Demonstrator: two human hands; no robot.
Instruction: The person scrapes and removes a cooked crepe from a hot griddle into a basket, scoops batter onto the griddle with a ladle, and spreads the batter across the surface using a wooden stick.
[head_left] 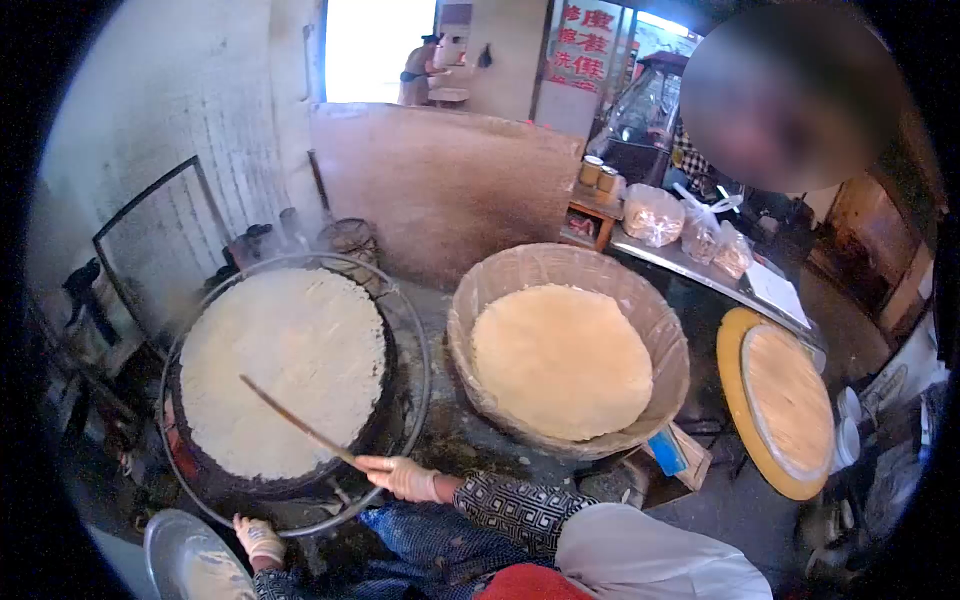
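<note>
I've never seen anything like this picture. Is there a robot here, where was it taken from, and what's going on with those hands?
There's no robot: a person is working, wearing a camera on their head that looks forward and down. Its very wide lens bends the scene and leaves the dark corners.

The two hands at the bottom wear pale gloves. The right hand holds a wooden stick over a round, pale layer circled by a metal ring. I can't tell whether the tip touches it. The left hand is down by the ring, beside a metal basin. To the right, a wide tub holds a smoother, yellowish mass.
</note>
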